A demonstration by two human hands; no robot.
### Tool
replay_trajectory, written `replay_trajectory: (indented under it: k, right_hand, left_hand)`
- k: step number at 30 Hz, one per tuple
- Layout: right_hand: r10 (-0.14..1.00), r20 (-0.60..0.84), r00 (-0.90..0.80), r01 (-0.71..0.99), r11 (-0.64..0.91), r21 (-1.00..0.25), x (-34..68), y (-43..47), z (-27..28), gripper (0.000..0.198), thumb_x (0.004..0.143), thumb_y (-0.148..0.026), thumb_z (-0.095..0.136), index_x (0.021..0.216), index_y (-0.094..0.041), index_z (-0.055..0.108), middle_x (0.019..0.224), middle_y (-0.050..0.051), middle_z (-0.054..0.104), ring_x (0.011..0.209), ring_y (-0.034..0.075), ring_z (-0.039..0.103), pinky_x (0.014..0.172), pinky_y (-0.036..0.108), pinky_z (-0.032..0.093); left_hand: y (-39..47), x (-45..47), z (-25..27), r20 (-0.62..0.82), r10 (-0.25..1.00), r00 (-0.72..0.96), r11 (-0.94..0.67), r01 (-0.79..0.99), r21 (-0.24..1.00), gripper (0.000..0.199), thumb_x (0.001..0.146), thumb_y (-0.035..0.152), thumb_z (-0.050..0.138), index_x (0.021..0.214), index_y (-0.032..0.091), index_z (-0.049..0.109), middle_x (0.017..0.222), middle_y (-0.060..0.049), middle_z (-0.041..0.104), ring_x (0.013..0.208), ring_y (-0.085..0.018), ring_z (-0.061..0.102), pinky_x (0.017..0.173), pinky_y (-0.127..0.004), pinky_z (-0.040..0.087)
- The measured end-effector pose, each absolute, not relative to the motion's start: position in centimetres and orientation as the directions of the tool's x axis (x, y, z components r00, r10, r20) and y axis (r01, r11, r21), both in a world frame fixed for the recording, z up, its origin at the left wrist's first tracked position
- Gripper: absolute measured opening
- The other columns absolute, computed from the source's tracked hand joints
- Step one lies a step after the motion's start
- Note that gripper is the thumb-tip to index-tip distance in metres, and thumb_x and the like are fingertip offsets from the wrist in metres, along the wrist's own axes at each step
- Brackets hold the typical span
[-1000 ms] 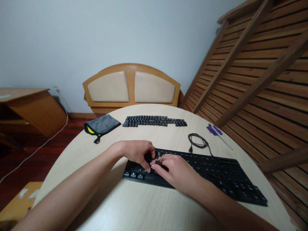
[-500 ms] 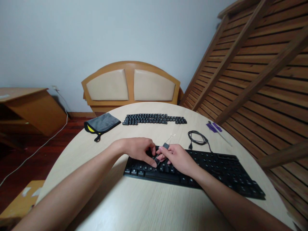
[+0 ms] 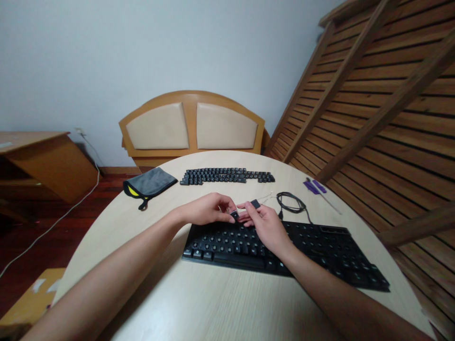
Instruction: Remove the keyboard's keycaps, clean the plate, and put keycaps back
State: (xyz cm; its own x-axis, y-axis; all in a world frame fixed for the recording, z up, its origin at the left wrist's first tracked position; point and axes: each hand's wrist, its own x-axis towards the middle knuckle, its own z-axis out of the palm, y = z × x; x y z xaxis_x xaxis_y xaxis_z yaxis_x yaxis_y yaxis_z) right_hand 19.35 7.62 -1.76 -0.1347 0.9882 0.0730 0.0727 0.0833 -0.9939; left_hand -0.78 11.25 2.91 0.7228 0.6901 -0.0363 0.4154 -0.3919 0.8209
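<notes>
A black keyboard (image 3: 234,263) lies across the front of the round table, many of its key posts bare in the left part. Above its upper left edge, my left hand (image 3: 208,209) pinches a small black keycap (image 3: 233,215) between thumb and fingers. My right hand (image 3: 265,225) is close beside it, closed around the dark handle of a wire keycap puller (image 3: 255,203), whose thin wire loops point away to the upper right. Rows of loose black keycaps (image 3: 220,175) are laid out farther back on the table.
A folded grey cloth (image 3: 152,182) with a yellow lining lies at the left. Behind the keyboard is a coiled black cable (image 3: 291,203). Purple brushes or tools (image 3: 314,186) rest at the right edge. A wooden slatted frame (image 3: 384,104) leans alongside the table.
Both hands have risen off the keys toward the keyboard's far edge. The keycap has come up with my left hand, and the puller has turned farther right in my right hand.
</notes>
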Motion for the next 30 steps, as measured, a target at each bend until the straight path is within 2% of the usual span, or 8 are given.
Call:
replay_trajectory:
  k: [6,9,13,24,30]
  right_hand:
    - [0.987,0.092,-0.130,0.033,0.097,-0.995,19.46,7.87,-1.86,0.061,0.076,-0.074,0.065,0.088,-0.015,0.077,0.075,0.009,0.076,0.071,0.022,0.073,0.067,0.034,0.060]
    - [0.991,0.071,-0.117,-0.003,0.071,-0.997,19.57,8.18,-2.19,0.061,0.076,-0.073,0.066,0.093,-0.015,0.077,0.075,0.008,0.076,0.069,0.020,0.072,0.067,0.034,0.060]
    - [0.992,0.055,-0.116,-0.015,0.053,-0.998,19.68,8.37,-2.40,0.062,0.077,-0.072,0.065,0.098,-0.014,0.076,0.076,0.008,0.075,0.069,0.019,0.071,0.068,0.033,0.060]
    - [0.991,0.050,-0.124,0.017,0.053,-0.998,19.74,8.32,-2.39,0.064,0.076,-0.073,0.065,0.096,-0.014,0.076,0.076,0.008,0.074,0.068,0.018,0.071,0.066,0.031,0.060]
    - [0.993,0.016,-0.117,-0.001,0.016,-1.000,19.72,8.49,-2.47,0.062,0.074,-0.072,0.068,0.095,-0.014,0.077,0.079,0.009,0.075,0.065,0.017,0.070,0.065,0.030,0.060]
  left_hand:
    - [11.12,-0.59,2.55,0.078,0.692,0.718,-0.449,0.344,0.825,0.023,0.082,0.027,0.074,0.100,0.016,0.064,0.083,-0.001,0.067,0.077,-0.015,0.060,0.072,-0.027,0.047]
    - [10.95,-0.59,2.70,0.144,0.682,0.717,-0.509,0.324,0.797,0.020,0.085,0.027,0.072,0.100,0.017,0.063,0.086,-0.002,0.067,0.078,-0.015,0.061,0.073,-0.028,0.048]
    - [11.04,-0.75,2.76,0.170,0.643,0.747,-0.566,0.313,0.763,0.018,0.090,0.026,0.068,0.105,0.017,0.068,0.095,-0.004,0.073,0.081,-0.016,0.065,0.074,-0.027,0.049]
    - [11.02,-0.64,2.86,0.151,0.647,0.748,-0.669,0.461,0.584,0.019,0.091,0.029,0.069,0.106,0.019,0.075,0.094,-0.007,0.078,0.081,-0.019,0.070,0.078,-0.028,0.049]
    - [11.27,-0.79,2.32,0.286,0.570,0.770,-0.775,0.390,0.497,0.018,0.092,0.033,0.068,0.103,0.022,0.076,0.105,-0.007,0.069,0.093,-0.019,0.065,0.085,-0.031,0.048]
